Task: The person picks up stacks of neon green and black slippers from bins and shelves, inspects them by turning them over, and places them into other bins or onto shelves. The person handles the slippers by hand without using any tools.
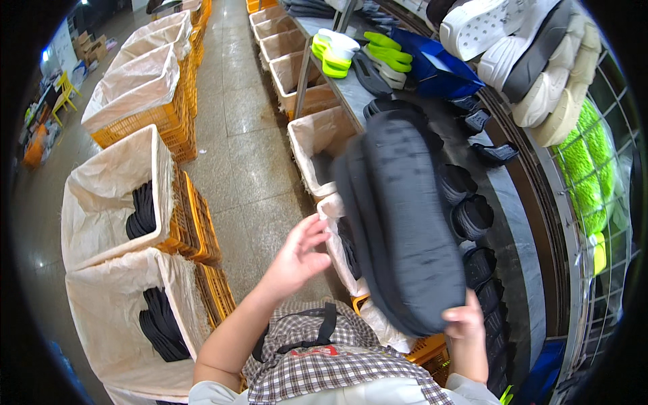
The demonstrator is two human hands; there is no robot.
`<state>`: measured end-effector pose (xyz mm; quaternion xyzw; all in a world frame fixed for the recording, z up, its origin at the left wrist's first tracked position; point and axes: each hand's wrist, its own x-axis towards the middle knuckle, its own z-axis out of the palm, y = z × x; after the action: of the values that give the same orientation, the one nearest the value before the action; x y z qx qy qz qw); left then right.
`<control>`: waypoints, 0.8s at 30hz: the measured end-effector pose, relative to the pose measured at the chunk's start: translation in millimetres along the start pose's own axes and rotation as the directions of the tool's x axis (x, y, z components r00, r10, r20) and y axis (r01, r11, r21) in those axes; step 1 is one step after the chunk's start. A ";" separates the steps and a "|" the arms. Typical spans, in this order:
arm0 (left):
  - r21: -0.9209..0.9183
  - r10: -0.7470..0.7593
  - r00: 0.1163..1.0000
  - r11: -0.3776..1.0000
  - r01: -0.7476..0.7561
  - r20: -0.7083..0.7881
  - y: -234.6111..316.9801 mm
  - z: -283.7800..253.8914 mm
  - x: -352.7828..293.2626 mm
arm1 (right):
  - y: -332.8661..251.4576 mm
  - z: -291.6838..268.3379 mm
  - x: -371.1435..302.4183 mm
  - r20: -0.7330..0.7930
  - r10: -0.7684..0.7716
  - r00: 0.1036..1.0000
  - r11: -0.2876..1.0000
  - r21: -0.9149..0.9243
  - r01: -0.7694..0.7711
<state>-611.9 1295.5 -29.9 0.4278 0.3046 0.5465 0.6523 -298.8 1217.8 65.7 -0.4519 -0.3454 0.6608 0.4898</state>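
Note:
My right hand [467, 322] grips a stack of black shoe soles [412, 216] by its near end, with the thumb on the top sole. The stack is tilted up in front of me and slightly blurred. My left hand [304, 246] is apart from the soles, to their left, with its fingers spread and nothing in it. Beneath the stack, a cloth-lined crate [332, 206] shows dark soles inside, partly hidden. On the grey bench [516, 202] to the right, rows of black soles [472, 217] lie close to the held stack.
Orange crates with pale liners [111, 260] line the left side, two holding black soles [162, 327]. A tiled aisle [233, 135] runs between the crate rows. White and neon yellow soles [335, 50] sit farther along the bench. A wire rack [607, 169] with soles stands at the right.

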 end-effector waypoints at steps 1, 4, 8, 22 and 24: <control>-0.146 0.009 1.000 0.989 -0.010 -0.002 2.3 3.5 -1.0 | 16.6 20.8 11.2 0.111 -0.073 0.991 0.943 -0.315 0.105; -0.543 -0.244 0.958 0.830 0.125 -0.152 3.0 -10.9 -1.5 | 54.2 74.6 37.5 0.451 -0.045 0.891 0.437 -0.793 0.424; -0.621 -0.130 0.980 0.784 0.011 -0.148 -5.7 -55.1 -8.2 | 82.0 119.4 40.4 0.589 -0.031 0.807 0.203 -0.787 0.583; -0.559 0.012 0.998 0.828 -0.043 -0.059 8.7 -68.9 -38.8 | 101.6 155.0 48.7 0.513 -0.137 0.847 0.784 -0.467 0.409; -0.558 0.022 0.998 0.828 -0.051 -0.059 9.7 -65.7 -41.1 | 102.4 158.7 50.7 0.496 -0.126 0.859 0.782 -0.483 0.394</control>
<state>-682.1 1270.7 -53.5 0.2103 0.1393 0.6346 0.7305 -487.3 1235.4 16.5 -0.3630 -0.6878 0.5348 0.3304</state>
